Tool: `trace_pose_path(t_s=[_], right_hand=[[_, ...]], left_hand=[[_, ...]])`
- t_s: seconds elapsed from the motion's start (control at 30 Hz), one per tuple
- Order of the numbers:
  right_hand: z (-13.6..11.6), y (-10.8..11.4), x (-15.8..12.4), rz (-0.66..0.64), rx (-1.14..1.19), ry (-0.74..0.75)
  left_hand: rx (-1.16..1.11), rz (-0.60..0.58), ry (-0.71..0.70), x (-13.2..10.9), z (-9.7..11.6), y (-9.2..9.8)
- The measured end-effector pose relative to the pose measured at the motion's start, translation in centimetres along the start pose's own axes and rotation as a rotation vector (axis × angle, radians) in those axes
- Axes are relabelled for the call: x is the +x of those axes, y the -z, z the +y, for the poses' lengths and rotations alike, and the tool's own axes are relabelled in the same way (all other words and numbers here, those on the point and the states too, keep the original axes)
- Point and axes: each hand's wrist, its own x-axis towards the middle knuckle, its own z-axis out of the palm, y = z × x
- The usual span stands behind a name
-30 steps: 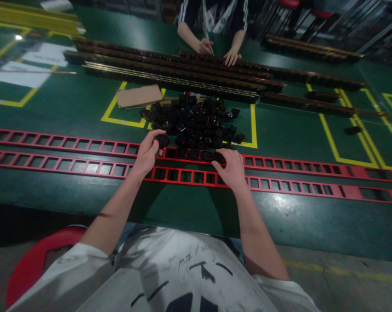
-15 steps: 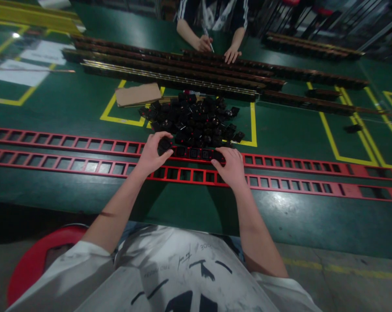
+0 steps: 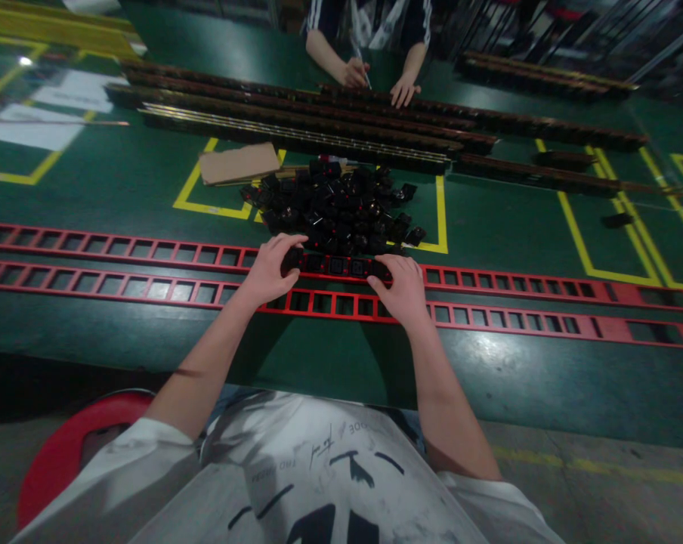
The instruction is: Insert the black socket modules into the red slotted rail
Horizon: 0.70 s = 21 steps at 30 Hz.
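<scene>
Two long red slotted frames (image 3: 171,251) lie side by side across the green table, the nearer red frame (image 3: 165,291) with its slots bare. Several black square blocks (image 3: 336,265) sit in a row in the farther frame between my hands. My left hand (image 3: 272,270) has thumb and fingers curled round a black block (image 3: 292,261) at the row's left end, down at the frame. At the right end, my right hand (image 3: 399,285) grips another black block (image 3: 381,270), partly hidden by the fingers. A heap of loose black blocks (image 3: 341,205) lies just beyond the frames.
Long dark strips (image 3: 296,136) stretch across the table's far side. A piece of brown cardboard (image 3: 239,163) lies left of the heap, and paper sheets (image 3: 35,127) farther left. Opposite, a co-worker's hands (image 3: 403,91) rest by the strips, one with a pen. A red stool (image 3: 52,461) stands at my left.
The block in my left hand has gone from tilted to lying flatter in line with the row. My left hand has shifted slightly right; my right hand stays in place.
</scene>
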Motion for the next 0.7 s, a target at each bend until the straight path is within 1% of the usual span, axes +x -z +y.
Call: trace_pose_path(t_s=[0.17,0.37,0.53,0.7], right_hand=[[0.09,-0.04,-0.02,0.012,0.012,0.008],[0.05,-0.02,-0.03,0.011,0.009,0.006],[0.05,-0.03,-0.02,0.006,0.002,0.005],[0.00,0.01,-0.02,0.001,0.009,-0.002]], left_hand=[[0.051,-0.032,0.009,-0.04,0.10,-0.05],[0.056,-0.055,0.018,-0.01,0.11,0.00],[0.095,-0.045,0.008,-0.06,-0.02,-0.15],[0.134,-0.059,-0.005,-0.09,-0.11,-0.35]])
